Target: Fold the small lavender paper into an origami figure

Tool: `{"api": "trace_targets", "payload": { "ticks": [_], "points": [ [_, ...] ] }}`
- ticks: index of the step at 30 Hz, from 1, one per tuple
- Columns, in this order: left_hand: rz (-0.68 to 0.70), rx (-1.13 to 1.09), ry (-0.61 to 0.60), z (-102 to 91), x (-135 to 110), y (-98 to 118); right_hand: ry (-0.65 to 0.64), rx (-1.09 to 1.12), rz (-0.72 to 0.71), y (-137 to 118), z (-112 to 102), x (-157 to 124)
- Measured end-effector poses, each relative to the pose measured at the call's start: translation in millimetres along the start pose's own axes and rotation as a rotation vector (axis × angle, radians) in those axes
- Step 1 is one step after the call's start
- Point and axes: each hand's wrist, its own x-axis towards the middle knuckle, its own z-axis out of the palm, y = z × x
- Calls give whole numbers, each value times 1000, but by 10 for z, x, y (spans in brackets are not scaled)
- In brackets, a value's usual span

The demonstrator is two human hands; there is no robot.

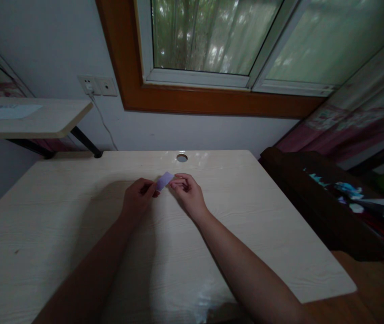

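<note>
A small purple strip of paper (165, 180) is held slantwise just above the pale wooden desk (246, 225), near its far side. My left hand (138, 196) is closed, pinching the strip's lower left end between thumb and fingers. At the strip's upper right end is my right hand (189, 194), its fingers curved and the thumb apart from the index finger. The right index fingertip lies at the paper's corner; whether it touches or only comes close, I cannot tell.
A round cable hole (181, 158) is by the desk's back edge. A raised shelf (53, 121) on black legs stands at the left, below a wall socket (96, 86) with a white cable. To the right, a dark brown piece of furniture (296, 189) carries assorted items.
</note>
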Motion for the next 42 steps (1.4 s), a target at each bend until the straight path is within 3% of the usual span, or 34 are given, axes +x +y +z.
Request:
{"api": "trace_targets", "payload": {
  "ticks": [15,22,30,42],
  "points": [
    [26,58,-16,9,0,-58,-53,-21,-14,29,-25,3],
    [115,143,-53,27,-18,-101,-50,-54,2,13,-17,-9],
    [161,155,-144,26,-27,-71,-115,113,58,4,11,-1],
    [33,-400,-212,57,39,-134,-144,192,110,-9,14,-5]
  ]
}}
